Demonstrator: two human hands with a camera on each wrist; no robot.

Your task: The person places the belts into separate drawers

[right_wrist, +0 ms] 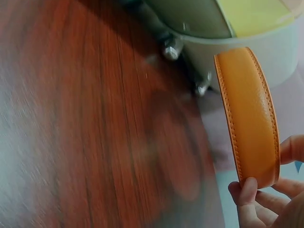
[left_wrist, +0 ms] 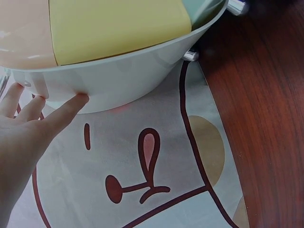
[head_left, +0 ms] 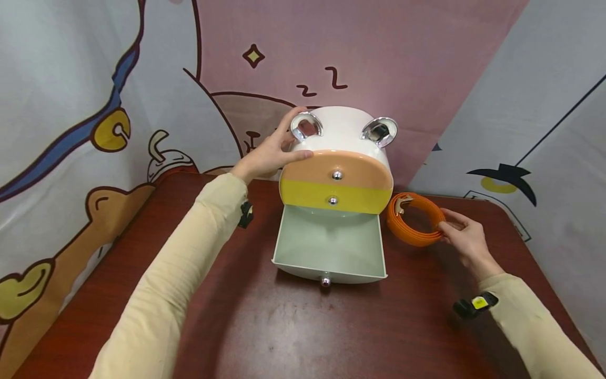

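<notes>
A small drawer cabinet (head_left: 347,126) in white, with two shiny silver ears, stands at the back of the table. Its orange drawer (head_left: 307,171) and yellow drawer (head_left: 305,193) are closed, while the pale green bottom drawer (head_left: 329,242) is pulled out with nothing in it. My left hand (head_left: 270,152) rests on the cabinet's upper left; straight fingers (left_wrist: 66,111) touch its side wall, the thumb lies by the front edge. In my right hand (head_left: 466,237), a coiled orange leather belt (head_left: 412,238) with a metal buckle is pinched at its right side, held up right of the cabinet.
The dark red wooden table (head_left: 265,326) spreads in front of the cabinet. A printed cartoon cloth (head_left: 379,42) hangs close behind the table and along both sides. Silver feet (right_wrist: 172,48) lift the cabinet off the tabletop.
</notes>
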